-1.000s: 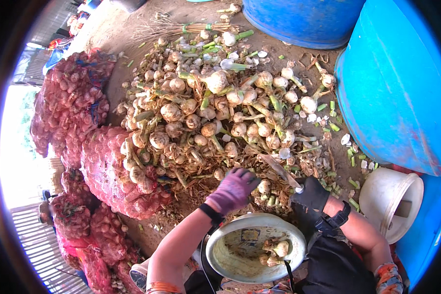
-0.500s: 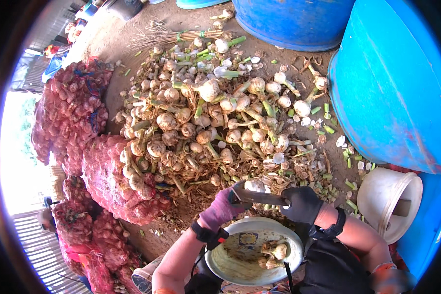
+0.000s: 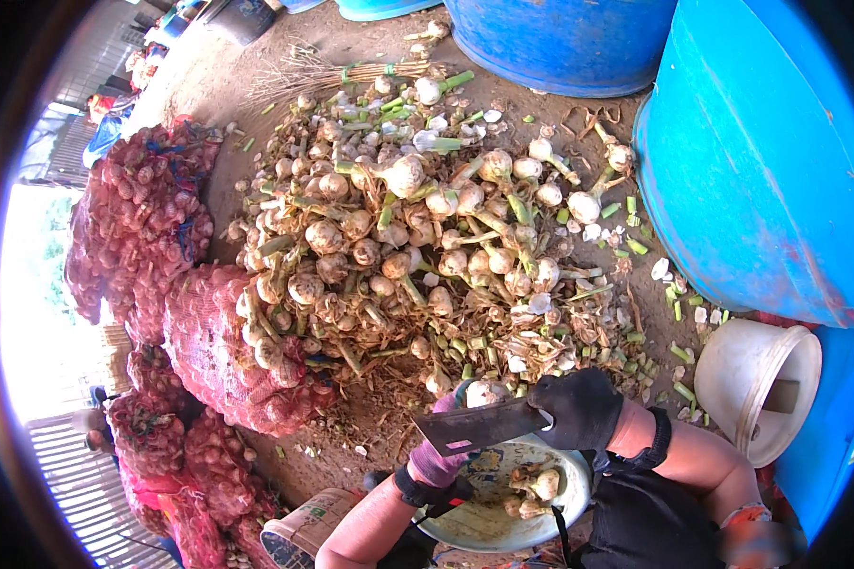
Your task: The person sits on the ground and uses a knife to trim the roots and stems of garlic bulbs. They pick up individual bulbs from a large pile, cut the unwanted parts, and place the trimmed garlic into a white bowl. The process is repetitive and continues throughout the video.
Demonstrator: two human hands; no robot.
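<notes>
My right hand [image 3: 579, 410], in a black glove, grips a broad-bladed knife [image 3: 474, 427] whose dark blade lies across in front of my left hand. In a purple glove, my left hand [image 3: 435, 465] is closed on a garlic bulb [image 3: 487, 393], which shows just beyond the blade; most of its fingers are hidden by the knife. Below both hands sits a pale, dirt-stained basin [image 3: 484, 536] with a few garlic bulbs [image 3: 544, 486] in it. Ahead of my hands spreads a large heap of garlic [image 3: 361, 251] with stalks, dry skins and cut green stem pieces.
Red mesh sacks [image 3: 237, 351] full of bulbs line the left side. Large blue tubs [image 3: 759, 161] stand at the right and far side. A white bucket [image 3: 745, 379] lies tipped at the right. Beside my left forearm is a pale container [image 3: 318, 517]. A bundle of thin sticks [image 3: 380, 71] lies beyond the heap.
The knife has turned so its broad face shows, and it now covers part of my left hand. My left hand has moved slightly right and down, over the basin's edge.
</notes>
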